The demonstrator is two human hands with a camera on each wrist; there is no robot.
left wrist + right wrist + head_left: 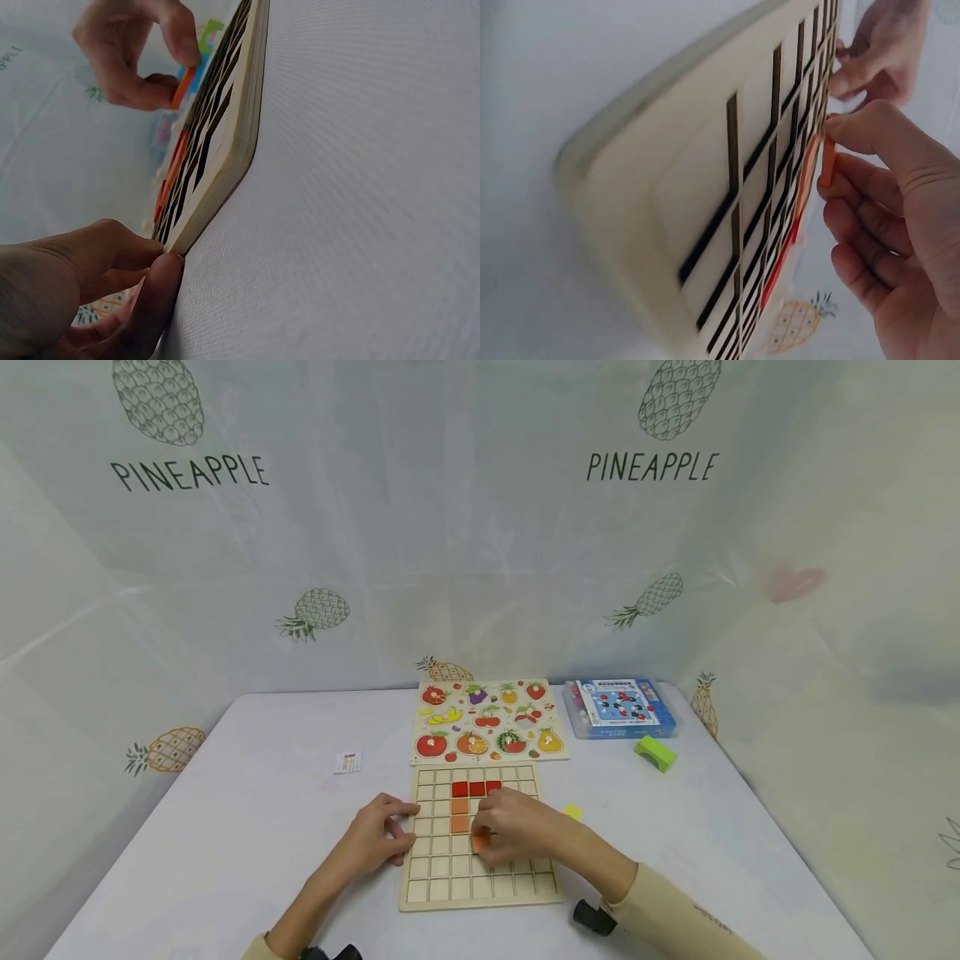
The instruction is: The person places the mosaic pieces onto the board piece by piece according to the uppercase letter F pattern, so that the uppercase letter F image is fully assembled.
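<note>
At the left edge of a pale wooden grid board (438, 867), the left hand (372, 833) rests with thumb and fingers spread, their tips against the rim, apparently steadying it. The board lies flat, roughly midway between the left and right edges of the white desk (225, 827). Towards its back edge, two orange square tiles (460, 823) run down from the leftmost of three red square tiles (477, 789).

Just right of that column, the right hand (517, 827) pinches a thin, flat orange tile (829, 161) between thumb and finger. The step in hand seems to be setting this tile into the grid; the next move would call for squaring it to a cell, lowering it flat and letting go. It is plain and evenly coloured, straight-sided, and tilted up on edge over the board; whether it touches, I cannot tell.

Further right, a small yellow piece (573, 812) and a bright green arched block (656, 753) lie towards the desk's right edge.
</note>
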